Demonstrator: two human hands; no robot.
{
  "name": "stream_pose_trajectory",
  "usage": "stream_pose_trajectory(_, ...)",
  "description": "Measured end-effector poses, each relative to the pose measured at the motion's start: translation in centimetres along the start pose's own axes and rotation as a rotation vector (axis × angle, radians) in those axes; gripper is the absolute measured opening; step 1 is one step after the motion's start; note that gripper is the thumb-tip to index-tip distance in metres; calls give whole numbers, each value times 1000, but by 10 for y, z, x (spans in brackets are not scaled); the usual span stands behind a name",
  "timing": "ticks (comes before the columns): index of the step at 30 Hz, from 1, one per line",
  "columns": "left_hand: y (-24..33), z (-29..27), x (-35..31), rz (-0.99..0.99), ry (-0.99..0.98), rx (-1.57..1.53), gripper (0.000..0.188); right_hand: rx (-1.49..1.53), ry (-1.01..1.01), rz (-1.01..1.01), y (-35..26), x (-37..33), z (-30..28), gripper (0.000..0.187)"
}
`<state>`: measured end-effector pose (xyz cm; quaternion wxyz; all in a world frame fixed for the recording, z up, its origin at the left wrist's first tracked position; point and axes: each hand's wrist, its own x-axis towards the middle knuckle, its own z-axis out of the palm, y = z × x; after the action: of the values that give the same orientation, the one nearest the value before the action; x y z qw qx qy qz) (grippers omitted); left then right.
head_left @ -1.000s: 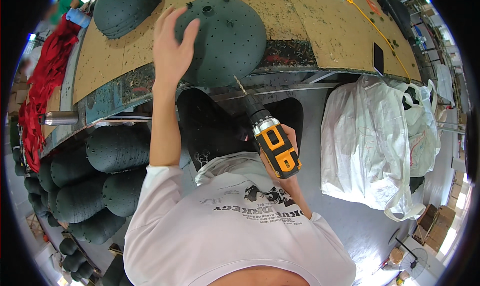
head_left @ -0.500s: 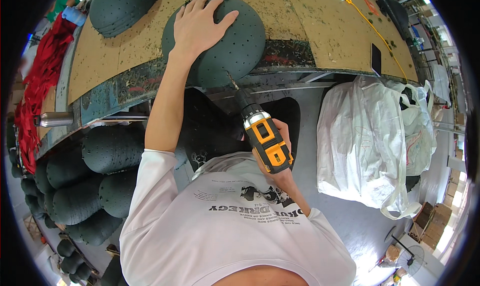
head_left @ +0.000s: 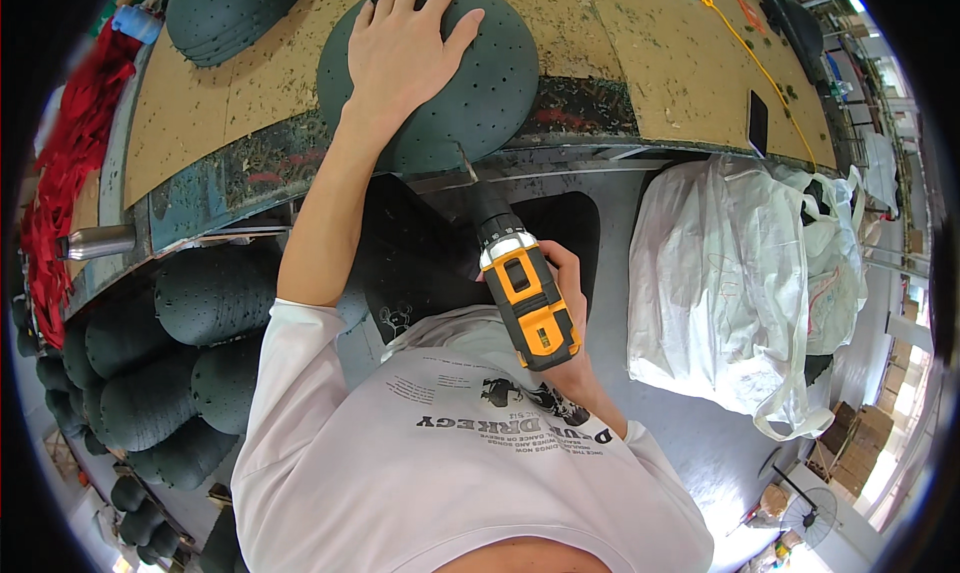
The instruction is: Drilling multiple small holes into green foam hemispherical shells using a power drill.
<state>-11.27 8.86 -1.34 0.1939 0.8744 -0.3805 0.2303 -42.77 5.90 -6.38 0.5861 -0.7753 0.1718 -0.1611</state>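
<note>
A dark green dome-shaped shell (head_left: 490, 88), dotted with small holes, rests at the near edge of the table. My left hand (head_left: 402, 58) lies on top of it, fingers spread toward its far side. A yellow-and-black cordless drill (head_left: 528, 298) is gripped in my right hand (head_left: 566, 278), which shows only partly behind the drill body. The drill's bit (head_left: 466, 163) points away from me, its tip at the shell's near rim; whether it is in the material I cannot tell.
Another stack of dark shells (head_left: 235, 13) sits on the table (head_left: 640, 33), far left. Many more shells (head_left: 160, 393) are piled at the lower left. A large white woven bag (head_left: 710, 293) stands at right. A phone (head_left: 758, 123) and a yellow cable (head_left: 745, 48) lie on the table.
The drill and my right hand have moved slightly back toward me. My left hand stays spread on the shell. The whole view has shifted a little.
</note>
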Motion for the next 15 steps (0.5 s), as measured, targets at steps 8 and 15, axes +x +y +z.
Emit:
stream_pose_trajectory(8,-16,24,-4,86,173,133,47,-168,-20,-87,2,42,10,71)
stream_pose_trajectory(15,-16,33,-1,105,228,58,44,-110,-38,-78,13,44,4,81)
